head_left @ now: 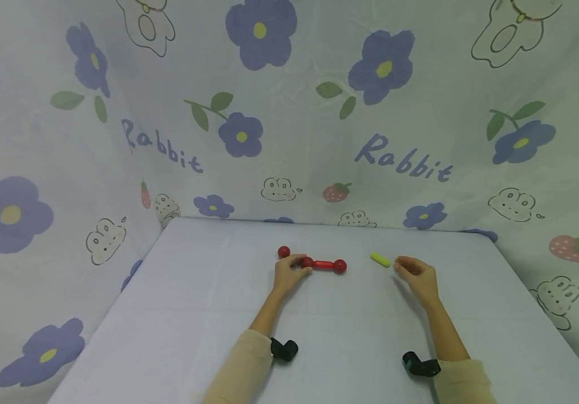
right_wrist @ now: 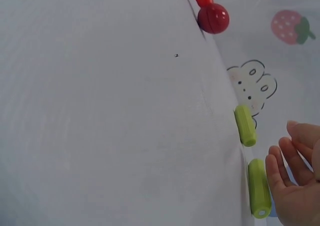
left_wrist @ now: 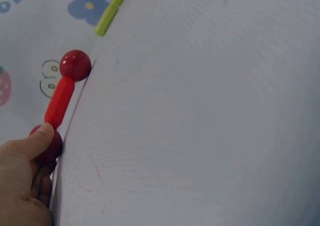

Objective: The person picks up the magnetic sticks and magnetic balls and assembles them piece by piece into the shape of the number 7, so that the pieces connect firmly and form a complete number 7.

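Observation:
My left hand pinches the red ball at the near-left end of a dumbbell-shaped piece. A red rod joins that ball to a second red ball at the right end. Just behind my left fingers sits a separate red ball. Fingers relaxed and holding nothing, my right hand hovers beside the yellow-green rods. The right wrist view has two of these: a farther yellow-green rod and a nearer yellow-green rod close to my fingertips. In the head view my right hand hides the nearer one.
The pieces lie on a white-covered table. A cloth backdrop printed with flowers and rabbits rises behind it and at the sides. Black wrist cameras sit at both my wrists, the left camera and the right camera.

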Demonstrator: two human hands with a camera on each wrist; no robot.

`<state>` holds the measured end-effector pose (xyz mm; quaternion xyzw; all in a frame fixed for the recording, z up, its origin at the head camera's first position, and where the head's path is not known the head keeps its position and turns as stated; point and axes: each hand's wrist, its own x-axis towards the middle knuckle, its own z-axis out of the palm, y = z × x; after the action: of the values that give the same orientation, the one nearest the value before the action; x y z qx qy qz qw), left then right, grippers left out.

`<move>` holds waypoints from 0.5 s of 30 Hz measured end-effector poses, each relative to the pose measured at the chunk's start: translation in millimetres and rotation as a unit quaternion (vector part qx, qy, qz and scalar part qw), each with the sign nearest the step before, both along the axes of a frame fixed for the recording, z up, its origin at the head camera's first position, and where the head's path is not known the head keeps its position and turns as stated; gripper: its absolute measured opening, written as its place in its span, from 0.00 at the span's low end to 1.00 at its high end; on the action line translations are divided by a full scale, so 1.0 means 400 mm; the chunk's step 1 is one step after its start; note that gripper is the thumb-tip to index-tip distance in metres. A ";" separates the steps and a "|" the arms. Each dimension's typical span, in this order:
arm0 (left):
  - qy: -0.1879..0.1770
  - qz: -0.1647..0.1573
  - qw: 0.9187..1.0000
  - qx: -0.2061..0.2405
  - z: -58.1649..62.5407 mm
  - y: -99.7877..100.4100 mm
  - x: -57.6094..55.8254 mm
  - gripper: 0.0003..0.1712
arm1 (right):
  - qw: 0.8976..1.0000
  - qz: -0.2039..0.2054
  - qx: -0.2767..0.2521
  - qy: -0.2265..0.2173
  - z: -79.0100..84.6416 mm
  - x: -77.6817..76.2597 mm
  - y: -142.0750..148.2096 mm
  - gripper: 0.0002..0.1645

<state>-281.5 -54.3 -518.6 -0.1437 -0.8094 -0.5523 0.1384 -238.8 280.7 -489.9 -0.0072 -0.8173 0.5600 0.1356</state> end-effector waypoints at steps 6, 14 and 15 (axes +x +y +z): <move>-0.004 -0.001 1.000 0.000 0.001 0.001 0.000 0.21 | 1.000 0.000 -0.012 -0.008 -0.001 0.001 -0.001 0.22; -0.003 0.002 1.000 -0.004 -0.001 0.000 -0.002 0.21 | 1.000 -0.031 0.000 -0.004 0.012 0.005 -0.006 0.19; -0.002 0.002 1.000 -0.005 -0.001 0.000 -0.002 0.21 | 0.999 -0.034 0.001 -0.002 0.014 0.006 -0.005 0.19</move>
<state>-282.2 -54.4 -518.9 -0.1414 -0.8130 -0.5480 0.1372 -236.6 278.6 -484.3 -0.0362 -0.8171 0.5546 0.1533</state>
